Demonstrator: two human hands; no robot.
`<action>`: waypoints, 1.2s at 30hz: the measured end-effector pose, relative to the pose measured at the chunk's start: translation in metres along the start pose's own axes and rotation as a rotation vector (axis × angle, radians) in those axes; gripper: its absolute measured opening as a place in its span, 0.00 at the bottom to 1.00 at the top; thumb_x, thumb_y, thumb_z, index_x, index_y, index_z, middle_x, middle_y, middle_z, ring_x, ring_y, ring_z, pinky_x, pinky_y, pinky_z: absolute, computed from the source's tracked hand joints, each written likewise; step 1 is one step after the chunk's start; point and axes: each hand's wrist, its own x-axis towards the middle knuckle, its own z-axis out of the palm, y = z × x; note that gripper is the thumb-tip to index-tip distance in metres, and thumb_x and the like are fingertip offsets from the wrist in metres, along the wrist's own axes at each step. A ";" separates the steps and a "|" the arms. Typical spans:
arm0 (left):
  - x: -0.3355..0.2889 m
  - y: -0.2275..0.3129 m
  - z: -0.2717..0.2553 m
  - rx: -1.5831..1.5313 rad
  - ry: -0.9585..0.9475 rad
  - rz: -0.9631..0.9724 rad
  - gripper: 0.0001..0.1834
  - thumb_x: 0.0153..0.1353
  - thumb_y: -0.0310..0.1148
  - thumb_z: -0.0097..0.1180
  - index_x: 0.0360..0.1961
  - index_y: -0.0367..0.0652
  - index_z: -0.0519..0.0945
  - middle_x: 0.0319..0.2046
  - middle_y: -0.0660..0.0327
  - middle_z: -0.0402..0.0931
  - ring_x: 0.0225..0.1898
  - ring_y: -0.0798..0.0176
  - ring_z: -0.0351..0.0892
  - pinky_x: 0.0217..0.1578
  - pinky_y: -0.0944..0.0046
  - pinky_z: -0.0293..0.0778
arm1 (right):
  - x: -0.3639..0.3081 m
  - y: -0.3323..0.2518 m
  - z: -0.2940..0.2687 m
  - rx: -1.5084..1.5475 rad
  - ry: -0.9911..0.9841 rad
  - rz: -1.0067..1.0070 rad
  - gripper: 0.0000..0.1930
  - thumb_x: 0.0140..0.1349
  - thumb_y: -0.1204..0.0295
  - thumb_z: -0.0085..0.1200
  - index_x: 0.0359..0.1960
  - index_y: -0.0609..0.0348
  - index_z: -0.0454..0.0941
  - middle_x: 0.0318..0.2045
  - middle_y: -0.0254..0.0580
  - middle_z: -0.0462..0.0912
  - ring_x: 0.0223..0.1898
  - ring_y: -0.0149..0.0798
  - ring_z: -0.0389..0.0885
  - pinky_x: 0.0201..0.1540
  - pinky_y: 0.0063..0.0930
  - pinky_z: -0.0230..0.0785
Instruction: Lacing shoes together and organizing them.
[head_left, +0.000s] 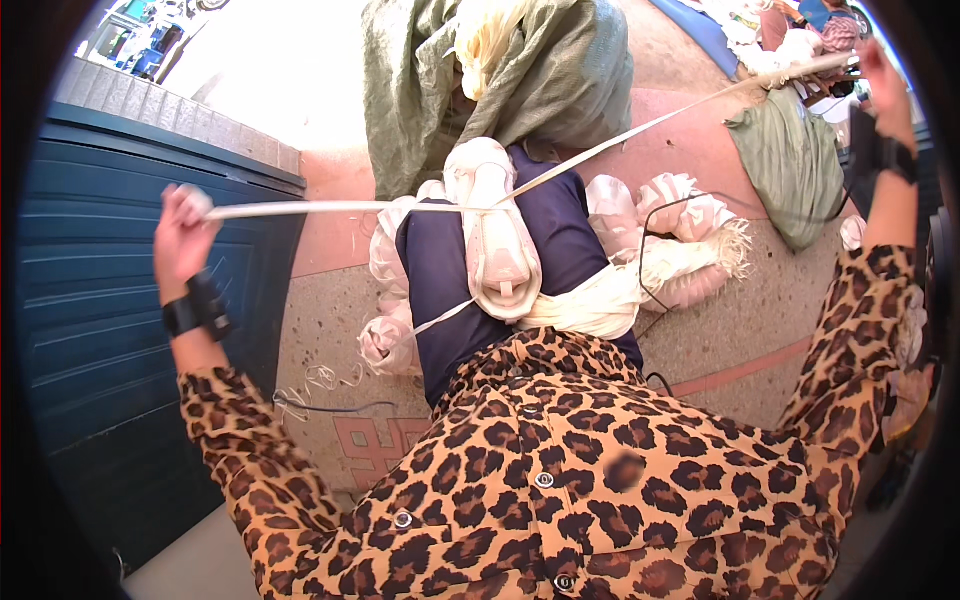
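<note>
A pale pink-and-white sneaker [503, 258] lies on my lap between my thighs, its toe pointing away from me. Out of its lacing a long cream shoelace [330, 207] runs taut to both sides. My left hand [184, 236] is closed on one end, out at the left by the blue door. The other end is pinched in my right hand [884, 92], raised high at the far right. A bundle of loose cream laces [590, 306] rests across my right thigh. A thin pale strand [445, 318] stretches from the sneaker's heel toward the left.
Paper-wrapped bundles [690, 205] lie right and left of my legs. A large green woven sack [590, 85] holding pale strands stands ahead. Another green sack [790, 160] lies at the right. A blue ribbed door [150, 300] borders the left. Black cable [650, 215] loops beside my right leg.
</note>
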 end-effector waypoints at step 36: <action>0.009 -0.324 0.081 1.330 0.128 0.108 0.12 0.56 0.36 0.53 0.32 0.38 0.82 0.26 0.48 0.79 0.29 0.50 0.80 0.32 0.59 0.73 | -0.397 0.051 0.350 -0.693 -0.890 -0.490 0.07 0.51 0.70 0.49 0.22 0.58 0.76 0.26 0.44 0.76 0.34 0.47 0.74 0.37 0.42 0.64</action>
